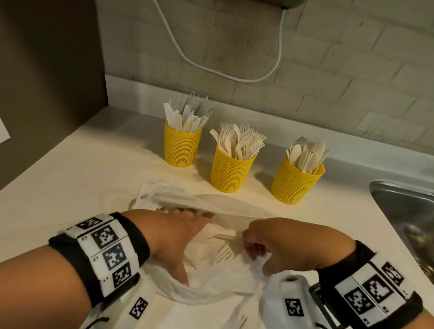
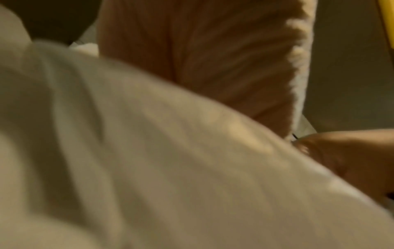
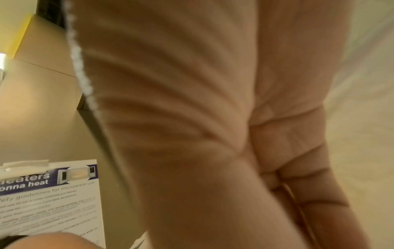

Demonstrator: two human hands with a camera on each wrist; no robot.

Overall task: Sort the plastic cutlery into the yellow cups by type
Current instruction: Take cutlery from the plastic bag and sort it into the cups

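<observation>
Hands in the bag: left hand spreading the plastic bag, flat-fingered; right hand pinching its edge.
Better keeping the mouth wide, lifting one fork by its handle.

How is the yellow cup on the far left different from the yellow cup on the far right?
The left cup holds flat, blade-shaped knives, with a few fork tines showing behind them; the right cup holds round-bowled spoons. The left cup stands farther back, near the wall; the right cup stands nearer the person and closer to the sink. Both are yellow mesh cups, upright on the counter, packed with pale plastic cutlery.
</observation>
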